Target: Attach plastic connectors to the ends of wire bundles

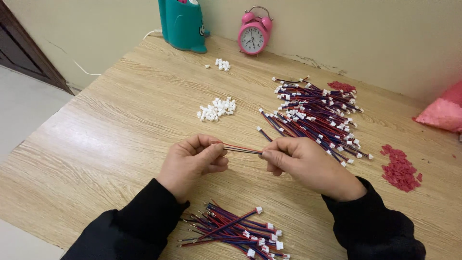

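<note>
My left hand (pixel 192 161) and my right hand (pixel 308 166) hold one thin red, blue and black wire strand (pixel 243 149) stretched between them above the wooden table (pixel 110 130). Each hand pinches one end with thumb and fingers. A bundle of similar wires with white plugs (pixel 236 231) lies just below my wrists near the front edge. A larger heap of wires with white connectors (pixel 315 113) spreads beyond my right hand. A small pile of loose white plastic connectors (pixel 216 109) lies beyond my left hand.
A pink alarm clock (pixel 254 33) and a teal container (pixel 183 24) stand at the back by the wall. More white connectors (pixel 222 64) sit near them. Red scraps (pixel 399 169) lie at the right, another red patch (pixel 341 86) behind the heap. A pink cloth (pixel 442 113) lies at the far right.
</note>
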